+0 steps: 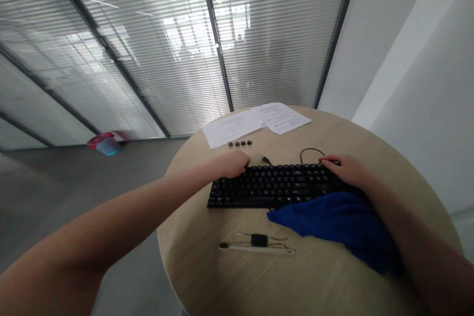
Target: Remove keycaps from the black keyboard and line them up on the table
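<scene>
A black keyboard [270, 185] lies on the round wooden table. My left hand [235, 163] is closed over its upper left keys, fingers curled down; whatever they pinch is hidden. At the upper right corner, my right hand [342, 168] grips the keyboard's back edge. Several loose black keycaps [240, 143] sit in a row behind the keyboard. A crumpled blue cloth [333, 222] covers part of its lower right side. Nearer me lie a wire keycap puller [259, 240] with a black body and a slim pale brush [259, 249] with dark bristles.
Printed paper sheets [237, 127] lie at the table's far side. A USB plug [265, 159] and a thin black cable [311, 149] are behind the keyboard. On the floor at left stands a red and blue basket [107, 144]. Glass panels with blinds rise beyond the table [207, 276].
</scene>
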The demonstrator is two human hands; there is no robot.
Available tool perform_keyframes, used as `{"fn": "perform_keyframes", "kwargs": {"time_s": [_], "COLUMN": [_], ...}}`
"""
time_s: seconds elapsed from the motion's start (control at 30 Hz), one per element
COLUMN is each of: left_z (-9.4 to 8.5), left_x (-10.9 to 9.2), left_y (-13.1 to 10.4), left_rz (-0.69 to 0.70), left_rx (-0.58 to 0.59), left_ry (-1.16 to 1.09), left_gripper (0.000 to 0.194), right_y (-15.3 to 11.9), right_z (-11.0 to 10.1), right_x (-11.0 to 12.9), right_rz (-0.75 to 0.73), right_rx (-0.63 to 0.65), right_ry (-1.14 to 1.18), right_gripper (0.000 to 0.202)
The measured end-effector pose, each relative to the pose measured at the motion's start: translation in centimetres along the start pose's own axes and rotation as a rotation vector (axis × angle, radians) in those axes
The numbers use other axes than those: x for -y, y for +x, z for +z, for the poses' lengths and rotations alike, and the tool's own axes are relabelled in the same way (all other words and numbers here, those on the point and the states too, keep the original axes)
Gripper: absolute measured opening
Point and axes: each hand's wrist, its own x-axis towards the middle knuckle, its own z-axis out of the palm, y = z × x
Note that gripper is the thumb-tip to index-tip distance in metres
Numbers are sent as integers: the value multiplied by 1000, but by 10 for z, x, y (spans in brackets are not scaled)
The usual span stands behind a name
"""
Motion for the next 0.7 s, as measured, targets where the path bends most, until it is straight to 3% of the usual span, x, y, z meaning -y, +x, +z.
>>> {"fn": "perform_keyframes", "kwargs": {"time_s": [0.33,0.53,0.7], "left_z": [5,10,10], "left_x": [-2,13,21], "left_y": [-3,2,14], "left_rz": [-23,14,-105], "left_rx": [-40,-53,-73], "left_ry": [-17,-52,-56], "left_gripper": [28,28,36], "right_y": [-1,0,0], "right_z": [0,-2,-2], "right_x": [1,4,4], "right_rz": [1,1,9], "right_rx": [-24,4,-4], "right_ry": [-17,-19,-19], "right_gripper": [38,40,39]}}
